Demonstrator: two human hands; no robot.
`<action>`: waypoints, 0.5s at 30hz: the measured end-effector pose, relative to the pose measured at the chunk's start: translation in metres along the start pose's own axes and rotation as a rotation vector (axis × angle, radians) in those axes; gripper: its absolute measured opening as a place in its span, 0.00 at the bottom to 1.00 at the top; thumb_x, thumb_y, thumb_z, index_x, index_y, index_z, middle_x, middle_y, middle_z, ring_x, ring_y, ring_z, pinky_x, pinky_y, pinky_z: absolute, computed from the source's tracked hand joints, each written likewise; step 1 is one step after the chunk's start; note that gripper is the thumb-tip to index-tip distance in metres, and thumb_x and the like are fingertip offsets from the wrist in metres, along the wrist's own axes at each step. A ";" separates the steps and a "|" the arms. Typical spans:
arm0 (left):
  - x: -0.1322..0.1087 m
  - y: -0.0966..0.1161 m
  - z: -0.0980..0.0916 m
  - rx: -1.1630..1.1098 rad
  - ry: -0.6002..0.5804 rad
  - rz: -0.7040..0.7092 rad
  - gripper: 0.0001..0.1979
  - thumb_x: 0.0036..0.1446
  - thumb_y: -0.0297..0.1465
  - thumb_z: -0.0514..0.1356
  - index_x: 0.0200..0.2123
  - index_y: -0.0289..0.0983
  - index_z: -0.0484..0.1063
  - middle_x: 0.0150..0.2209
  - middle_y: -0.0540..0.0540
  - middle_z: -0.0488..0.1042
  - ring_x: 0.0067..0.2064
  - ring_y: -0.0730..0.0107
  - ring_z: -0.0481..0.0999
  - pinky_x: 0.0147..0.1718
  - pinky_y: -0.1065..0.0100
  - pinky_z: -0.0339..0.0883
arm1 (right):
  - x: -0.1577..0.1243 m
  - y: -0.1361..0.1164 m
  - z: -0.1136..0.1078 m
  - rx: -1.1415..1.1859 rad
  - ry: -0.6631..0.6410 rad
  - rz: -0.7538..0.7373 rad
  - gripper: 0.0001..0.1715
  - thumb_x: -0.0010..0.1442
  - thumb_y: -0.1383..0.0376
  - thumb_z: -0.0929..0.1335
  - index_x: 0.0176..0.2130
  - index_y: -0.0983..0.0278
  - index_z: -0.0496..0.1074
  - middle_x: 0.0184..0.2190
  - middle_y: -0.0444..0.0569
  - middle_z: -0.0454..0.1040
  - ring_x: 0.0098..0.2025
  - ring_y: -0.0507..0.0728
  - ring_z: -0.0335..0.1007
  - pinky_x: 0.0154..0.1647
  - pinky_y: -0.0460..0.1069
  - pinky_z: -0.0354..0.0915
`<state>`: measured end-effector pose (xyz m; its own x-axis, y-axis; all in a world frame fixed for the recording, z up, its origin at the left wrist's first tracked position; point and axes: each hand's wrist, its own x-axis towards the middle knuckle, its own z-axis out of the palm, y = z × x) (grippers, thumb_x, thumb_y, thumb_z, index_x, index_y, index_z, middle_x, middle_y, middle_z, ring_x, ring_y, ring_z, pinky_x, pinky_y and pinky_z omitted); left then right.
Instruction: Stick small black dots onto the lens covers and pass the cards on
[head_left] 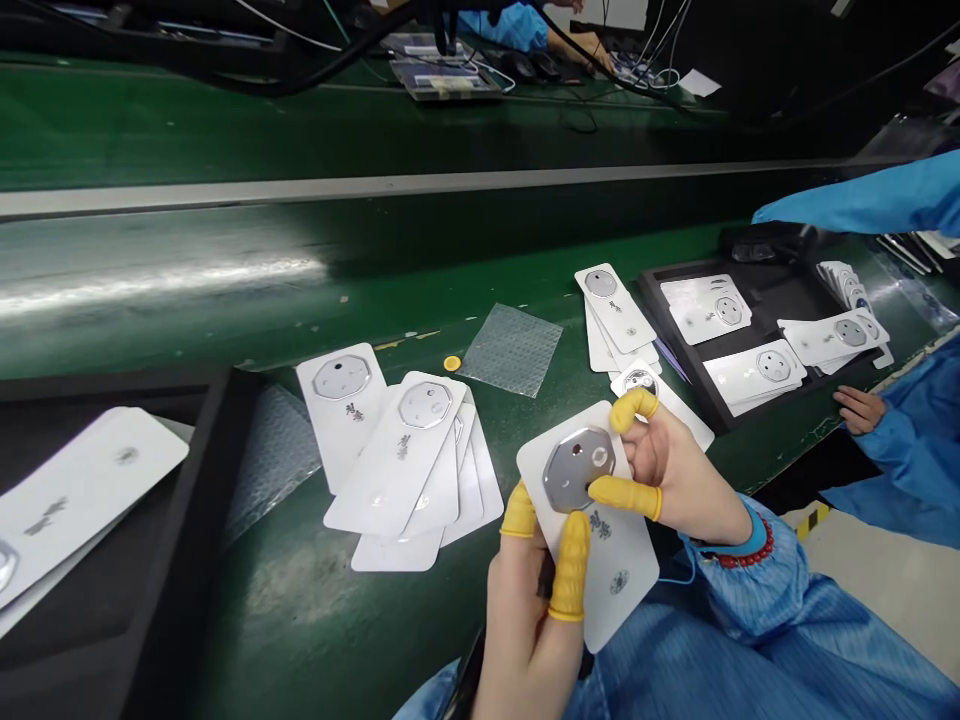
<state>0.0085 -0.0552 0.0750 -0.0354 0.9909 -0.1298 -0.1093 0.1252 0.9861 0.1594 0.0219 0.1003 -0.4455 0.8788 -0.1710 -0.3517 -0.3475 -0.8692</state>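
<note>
A white phone back cover (622,560) with a grey eight-sided camera plate is tilted between my two hands. My left hand (532,610) grips its lower left edge, with the thumb on the front by the camera plate. From the right, my right hand (667,465) pinches the upper right edge; its thumb lies over the plate. Yellow finger cots cover some fingertips. Left of my hands, several similar covers (390,460) lie in an overlapping pile. Another cover (682,410) rests just behind my right hand.
A black tray (180,560) with covers stands at left, over bubble wrap (281,455). Further bubble wrap (514,350) and a yellow finger cot (452,363) lie ahead. Covers (615,310) lie beside the right-hand black tray (765,300). A co-worker's hand (859,410) is near that tray.
</note>
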 end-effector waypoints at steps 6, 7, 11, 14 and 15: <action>-0.002 0.001 0.000 0.105 0.045 0.040 0.22 0.63 0.38 0.60 0.59 0.41 0.69 0.40 0.43 0.82 0.35 0.61 0.82 0.32 0.67 0.76 | -0.003 0.002 0.007 -0.067 0.051 -0.064 0.32 0.48 0.63 0.80 0.37 0.57 0.56 0.35 0.41 0.72 0.33 0.50 0.75 0.34 0.45 0.73; -0.003 0.000 0.000 0.112 0.044 0.048 0.22 0.63 0.39 0.60 0.58 0.41 0.70 0.40 0.43 0.82 0.35 0.60 0.82 0.32 0.67 0.76 | -0.004 0.002 0.009 -0.075 0.071 -0.087 0.32 0.47 0.62 0.80 0.37 0.57 0.56 0.36 0.41 0.72 0.33 0.50 0.75 0.34 0.45 0.73; -0.008 -0.005 -0.003 0.175 0.114 0.081 0.19 0.62 0.36 0.61 0.56 0.42 0.71 0.41 0.42 0.82 0.37 0.60 0.82 0.34 0.66 0.76 | -0.007 0.002 0.014 -0.120 0.101 -0.123 0.33 0.47 0.62 0.81 0.36 0.57 0.56 0.30 0.39 0.70 0.27 0.48 0.69 0.28 0.44 0.69; -0.003 -0.005 -0.004 0.142 0.060 0.132 0.16 0.62 0.33 0.61 0.54 0.43 0.73 0.40 0.44 0.82 0.37 0.62 0.82 0.32 0.69 0.76 | -0.008 0.003 0.014 -0.126 0.122 -0.122 0.33 0.47 0.62 0.81 0.35 0.57 0.55 0.29 0.37 0.69 0.25 0.48 0.69 0.27 0.44 0.69; 0.001 -0.004 -0.004 0.119 0.035 0.149 0.15 0.62 0.32 0.61 0.52 0.43 0.73 0.38 0.46 0.83 0.35 0.64 0.83 0.31 0.71 0.76 | -0.008 0.004 0.014 -0.110 0.120 -0.113 0.33 0.47 0.62 0.81 0.36 0.57 0.55 0.30 0.38 0.70 0.26 0.48 0.70 0.28 0.44 0.70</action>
<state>0.0048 -0.0549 0.0704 -0.0774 0.9969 0.0169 0.0178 -0.0156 0.9997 0.1501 0.0088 0.1046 -0.3043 0.9453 -0.1179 -0.2986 -0.2122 -0.9305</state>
